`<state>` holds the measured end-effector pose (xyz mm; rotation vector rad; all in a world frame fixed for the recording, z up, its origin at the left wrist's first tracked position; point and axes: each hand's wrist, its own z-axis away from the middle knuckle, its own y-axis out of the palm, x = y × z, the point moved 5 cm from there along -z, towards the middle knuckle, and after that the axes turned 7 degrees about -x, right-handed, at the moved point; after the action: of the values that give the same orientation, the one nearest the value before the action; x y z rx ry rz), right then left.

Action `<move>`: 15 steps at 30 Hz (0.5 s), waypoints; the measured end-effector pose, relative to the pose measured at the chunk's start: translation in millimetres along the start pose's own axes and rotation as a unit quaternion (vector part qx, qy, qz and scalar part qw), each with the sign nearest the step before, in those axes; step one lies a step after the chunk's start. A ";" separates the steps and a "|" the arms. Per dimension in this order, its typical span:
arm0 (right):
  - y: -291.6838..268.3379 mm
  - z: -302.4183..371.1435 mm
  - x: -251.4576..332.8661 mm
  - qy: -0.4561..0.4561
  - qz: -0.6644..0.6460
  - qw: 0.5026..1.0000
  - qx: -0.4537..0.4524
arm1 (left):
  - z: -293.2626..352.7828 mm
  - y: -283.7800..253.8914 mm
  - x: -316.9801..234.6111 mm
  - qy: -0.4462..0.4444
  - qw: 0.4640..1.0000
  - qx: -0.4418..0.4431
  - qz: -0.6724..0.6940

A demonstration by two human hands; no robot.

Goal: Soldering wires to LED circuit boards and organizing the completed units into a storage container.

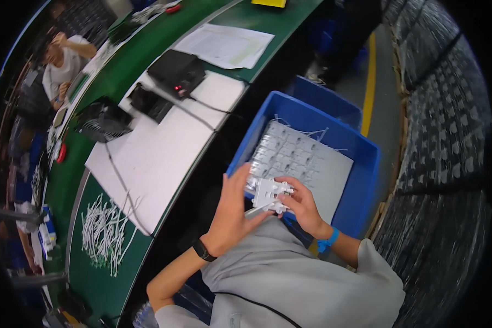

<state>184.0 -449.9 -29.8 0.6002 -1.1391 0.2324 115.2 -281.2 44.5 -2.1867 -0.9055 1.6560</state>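
My right hand grips a white moulded plastic part with small knobs on its edges, held in front of my lap. Beside the part, my left hand has its fingers stretched upward and its thumb reaching out under the part's lower edge. Whether that thumb touches the part, I cannot tell. Just beyond my hands stands a blue bin. Inside it, several similar pale parts lie in rows on a white sheet, with thin white wires trailing from them.
To the left runs a green workbench with a pile of white wires, a white board, a black fan, a black box and papers. Another person sits across. Film-wrapped stacks line the right.
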 end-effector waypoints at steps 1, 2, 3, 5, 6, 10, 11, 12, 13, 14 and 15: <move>-15.6 -1.3 0.5 -0.016 0.000 0.999 -0.028 | 0.1 16.4 11.6 -0.019 1.000 0.002 0.003; -38.1 -3.7 -3.1 -0.035 0.034 0.997 -0.062 | 0.7 32.6 25.0 -0.037 0.999 0.007 0.007; -61.7 -7.3 -8.9 -0.060 0.040 0.993 -0.096 | 0.4 49.2 36.4 -0.037 0.999 0.029 -0.009; -115.7 -16.7 -24.8 -0.136 0.093 0.973 -0.164 | 3.6 82.6 58.0 -0.043 0.997 0.061 -0.015; -143.5 -17.7 -32.5 -0.100 0.120 0.967 -0.202 | 9.1 97.3 70.6 -0.046 0.997 0.063 -0.016; -252.4 -19.6 -51.9 -0.071 0.486 0.834 -0.252 | 19.5 135.1 101.5 -0.064 0.989 0.128 -0.024; -253.7 -13.3 -39.9 -0.062 0.638 0.733 -0.229 | 21.9 139.0 106.8 -0.064 0.989 0.134 -0.023; -277.0 -17.2 -64.2 -0.040 0.702 0.686 -0.186 | 25.8 143.6 113.9 -0.063 0.988 0.137 -0.030; -296.8 -18.3 -87.5 -0.035 0.700 0.687 -0.193 | 24.7 149.7 118.3 -0.056 0.988 0.141 -0.036; -308.6 -20.8 -124.1 0.009 0.758 0.646 -0.093 | 25.0 153.5 121.5 -0.056 0.986 0.152 -0.035; -314.2 -19.5 -158.4 0.054 0.802 0.595 0.010 | 22.7 157.0 123.0 -0.055 0.985 0.158 -0.033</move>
<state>280.3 -677.2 -281.3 -0.6450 -1.2463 1.8152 164.5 -331.5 -143.4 -1.8526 -0.6767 1.7647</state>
